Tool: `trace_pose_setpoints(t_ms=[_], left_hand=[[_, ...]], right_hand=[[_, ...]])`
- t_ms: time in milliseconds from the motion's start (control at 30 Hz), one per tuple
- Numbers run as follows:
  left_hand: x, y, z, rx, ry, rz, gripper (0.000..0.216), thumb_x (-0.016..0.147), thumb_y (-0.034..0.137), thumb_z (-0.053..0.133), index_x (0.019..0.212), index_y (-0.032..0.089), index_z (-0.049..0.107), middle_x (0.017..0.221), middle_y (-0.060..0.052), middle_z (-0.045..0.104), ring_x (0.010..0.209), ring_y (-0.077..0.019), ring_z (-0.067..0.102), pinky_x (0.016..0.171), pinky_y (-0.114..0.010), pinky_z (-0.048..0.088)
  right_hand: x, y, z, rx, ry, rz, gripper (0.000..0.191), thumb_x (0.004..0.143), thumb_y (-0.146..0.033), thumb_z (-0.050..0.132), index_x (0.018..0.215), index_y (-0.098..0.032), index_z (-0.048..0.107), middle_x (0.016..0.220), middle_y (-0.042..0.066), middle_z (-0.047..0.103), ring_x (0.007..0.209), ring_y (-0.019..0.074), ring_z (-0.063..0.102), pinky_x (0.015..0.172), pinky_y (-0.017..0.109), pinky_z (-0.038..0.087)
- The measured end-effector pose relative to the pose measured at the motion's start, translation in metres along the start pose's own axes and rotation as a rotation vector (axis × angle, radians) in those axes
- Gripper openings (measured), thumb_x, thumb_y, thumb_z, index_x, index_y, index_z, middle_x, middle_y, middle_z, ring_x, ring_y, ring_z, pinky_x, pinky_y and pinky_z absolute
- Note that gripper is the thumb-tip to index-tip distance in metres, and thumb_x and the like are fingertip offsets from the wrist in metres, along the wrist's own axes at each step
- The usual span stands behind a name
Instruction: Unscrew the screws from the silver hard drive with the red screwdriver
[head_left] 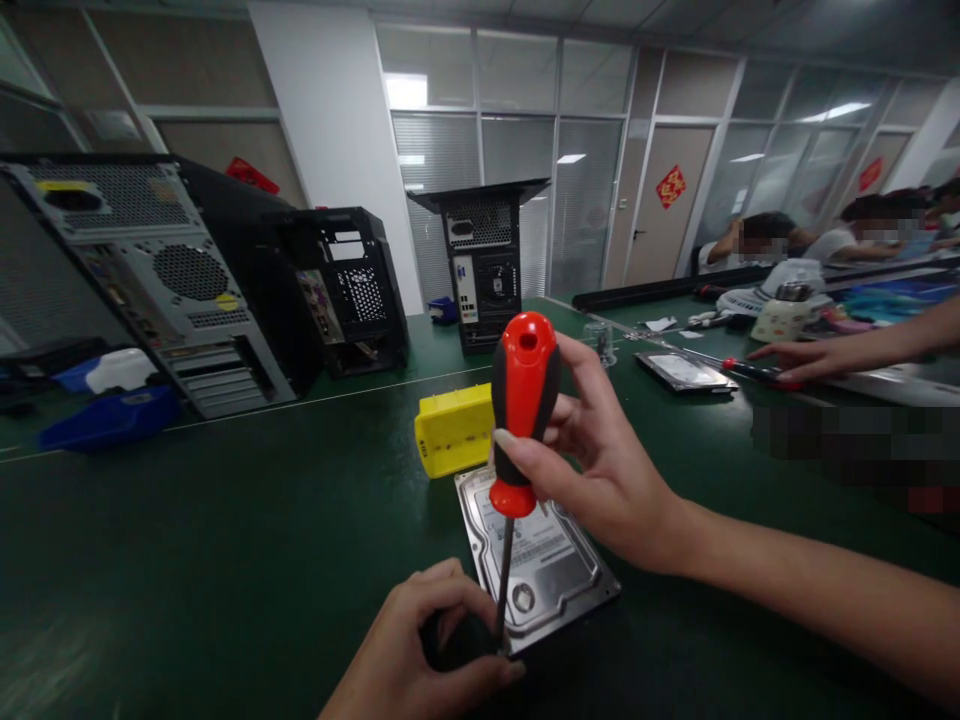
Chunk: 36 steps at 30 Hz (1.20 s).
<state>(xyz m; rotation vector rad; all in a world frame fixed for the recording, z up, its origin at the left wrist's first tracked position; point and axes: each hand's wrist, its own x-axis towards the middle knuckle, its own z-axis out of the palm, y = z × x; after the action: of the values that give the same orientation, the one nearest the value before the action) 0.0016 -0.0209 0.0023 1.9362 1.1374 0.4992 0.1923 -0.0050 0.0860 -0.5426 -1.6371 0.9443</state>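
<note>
My right hand (600, 450) is wrapped round the red and black handle of a screwdriver (525, 390), held nearly upright. Its thin shaft points down to the near corner of a silver hard drive (547, 565), which lies label up on the green table. At that corner my left hand (427, 640) is closed, thumb and forefinger curled in beside the screwdriver's tip and the drive's edge. The tip itself and any screw under it are hard to make out. Just behind the drive, partly covered by the screwdriver, sits a yellow plastic bin (454, 430).
Computer cases (225, 290) stand at the back left, another case (484, 265) at back centre. A blue bin (109, 415) lies far left. To the right, another person's hand (817, 355) touches a red and black screwdriver (765, 373) near a second hard drive (686, 370).
</note>
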Motion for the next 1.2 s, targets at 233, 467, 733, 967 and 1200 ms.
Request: trace_pose_setpoints(t_ms=[233,467,733,967,1200], left_hand=[[0.001,0.008,0.0,-0.041,0.002,-0.036,0.01,0.069,0.026,0.078,0.072,0.018,0.072,0.069,0.003,0.051,0.065,-0.0158,0.044,0.06,-0.025,0.031],[0.002,-0.001,0.002,-0.032,-0.006,-0.045,0.011,0.066,0.024,0.079,0.072,0.018,0.073,0.072,0.002,0.055,0.071,-0.0186,0.05,0.066,-0.028,0.033],[0.001,-0.003,0.002,-0.047,0.003,-0.035,0.009,0.066,0.023,0.08,0.072,0.02,0.074,0.08,0.0,0.067,0.075,-0.0194,0.053,0.074,-0.03,0.038],[0.0,0.002,0.002,-0.051,0.005,-0.056,0.009,0.066,0.026,0.079,0.073,0.021,0.075,0.079,0.001,0.068,0.074,-0.0188,0.054,0.074,-0.03,0.039],[0.001,0.001,0.001,-0.035,-0.013,-0.086,0.012,0.065,0.027,0.08,0.075,0.022,0.076,0.077,0.001,0.066,0.073,-0.0181,0.054,0.077,-0.03,0.04]], right_hand=[[-0.004,0.004,0.0,-0.015,-0.01,-0.029,0.057,0.088,-0.016,0.061,0.13,-0.03,0.026,0.083,-0.006,0.06,0.068,0.0087,0.061,0.061,0.02,0.052],[0.0,0.008,0.003,-0.007,-0.047,-0.091,0.059,0.086,-0.016,0.065,0.129,-0.033,0.028,0.077,-0.007,0.055,0.06,0.0077,0.052,0.051,0.019,0.043],[0.0,0.003,0.006,0.032,-0.108,-0.112,0.061,0.086,-0.016,0.067,0.129,-0.032,0.026,0.081,-0.007,0.057,0.061,0.0075,0.055,0.05,0.018,0.044],[-0.001,0.002,0.004,-0.019,-0.146,-0.18,0.066,0.083,-0.004,0.065,0.13,-0.03,0.026,0.083,-0.008,0.059,0.068,0.0065,0.058,0.062,0.017,0.048],[0.008,-0.014,0.003,0.01,-0.199,-0.216,0.064,0.086,-0.01,0.063,0.134,-0.029,0.025,0.117,-0.002,0.052,0.093,0.0099,0.058,0.088,0.026,0.049]])
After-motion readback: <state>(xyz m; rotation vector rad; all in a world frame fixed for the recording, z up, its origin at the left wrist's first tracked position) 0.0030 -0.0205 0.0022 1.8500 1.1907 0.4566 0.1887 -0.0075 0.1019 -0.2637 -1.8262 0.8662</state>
